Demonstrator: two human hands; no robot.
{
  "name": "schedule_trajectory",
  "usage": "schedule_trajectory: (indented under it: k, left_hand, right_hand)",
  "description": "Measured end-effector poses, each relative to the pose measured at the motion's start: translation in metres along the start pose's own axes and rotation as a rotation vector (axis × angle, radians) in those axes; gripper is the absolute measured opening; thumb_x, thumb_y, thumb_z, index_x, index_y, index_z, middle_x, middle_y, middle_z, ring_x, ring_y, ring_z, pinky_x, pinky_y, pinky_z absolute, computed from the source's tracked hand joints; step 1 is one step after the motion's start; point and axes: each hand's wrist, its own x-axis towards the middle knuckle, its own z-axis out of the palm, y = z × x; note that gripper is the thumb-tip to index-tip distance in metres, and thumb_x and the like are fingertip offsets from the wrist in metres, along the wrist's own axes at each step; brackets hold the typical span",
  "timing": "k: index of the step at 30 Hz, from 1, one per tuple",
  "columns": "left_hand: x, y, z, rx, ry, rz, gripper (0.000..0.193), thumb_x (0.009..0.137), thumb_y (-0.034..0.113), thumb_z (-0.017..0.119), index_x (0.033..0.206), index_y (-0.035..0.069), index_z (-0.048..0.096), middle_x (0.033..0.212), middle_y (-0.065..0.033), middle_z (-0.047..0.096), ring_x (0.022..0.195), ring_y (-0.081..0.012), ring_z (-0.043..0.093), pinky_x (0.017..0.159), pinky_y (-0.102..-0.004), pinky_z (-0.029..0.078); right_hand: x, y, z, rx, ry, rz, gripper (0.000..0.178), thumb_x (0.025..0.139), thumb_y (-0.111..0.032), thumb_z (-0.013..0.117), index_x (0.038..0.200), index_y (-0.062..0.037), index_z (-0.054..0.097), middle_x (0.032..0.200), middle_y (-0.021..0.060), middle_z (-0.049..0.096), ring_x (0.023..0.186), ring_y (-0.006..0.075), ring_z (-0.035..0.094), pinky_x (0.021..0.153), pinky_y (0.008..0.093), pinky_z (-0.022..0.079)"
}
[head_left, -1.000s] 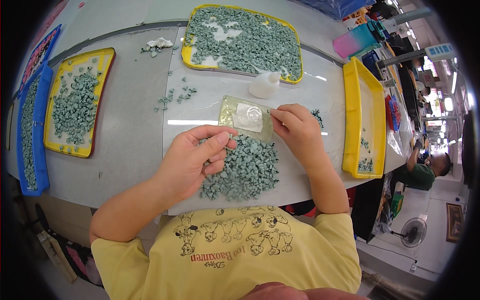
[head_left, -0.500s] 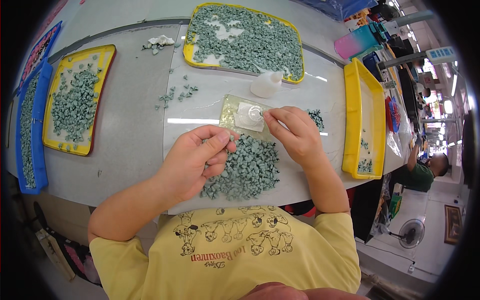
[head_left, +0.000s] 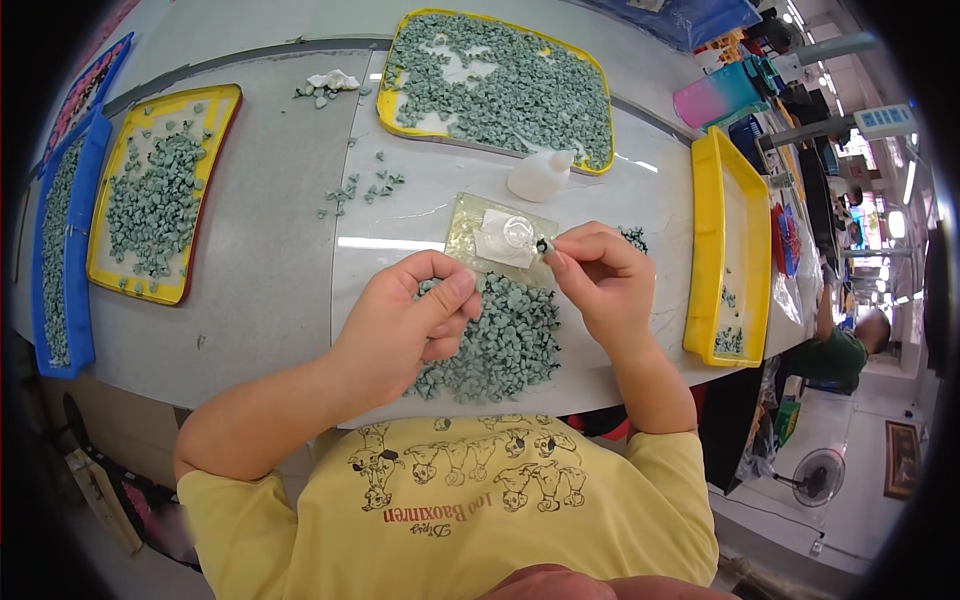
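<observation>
While both hands worked over the table:
Right hand (head_left: 600, 285): thumb and forefinger pinched a small dark piece (head_left: 541, 245) — just above the clear pad (head_left: 497, 238).
Left hand (head_left: 405, 325): fingers curled together — resting on the green pile (head_left: 500, 340).
Bottle (head_left: 540, 175): beyond the pad.

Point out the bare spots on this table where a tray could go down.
Bare grey top lies between the left yellow tray and the glossy sheet, below the scattered bits. The far strip above the trays is bare too. Crowded: the middle, with the pile, left hand, right hand and white bottle.
</observation>
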Motion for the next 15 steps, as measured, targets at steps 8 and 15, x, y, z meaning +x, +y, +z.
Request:
schedule_trajectory:
  k: [8,15]
  left_hand:
    - [-0.005,-0.007,0.006,0.003,-0.067,-0.011,0.014,0.096,0.023,0.042,0.089,0.011,0.042,0.074,-0.0006,0.043,0.057,-0.0072,0.032,0.046,-0.0199,0.025]
    - [-0.007,-0.006,0.007,-0.009,-0.047,-0.047,0.022,0.096,0.029,0.042,0.084,0.011,0.039,0.068,0.0006,0.038,0.055,-0.0076,0.032,0.045,-0.0211,0.024]
  right_hand:
    - [-0.007,-0.013,0.014,0.422,-0.093,0.389,0.005,0.079,0.003,0.063,0.082,0.0026,0.06,0.083,0.008,0.058,0.073,0.0118,0.057,0.063,0.0208,0.046]
    - [-0.011,-0.011,0.024,-0.059,-0.114,-0.213,0.017,0.069,0.009,0.067,0.084,0.0026,0.061,0.084,0.0103,0.059,0.069,0.0147,0.057,0.057,0.0244,0.045]
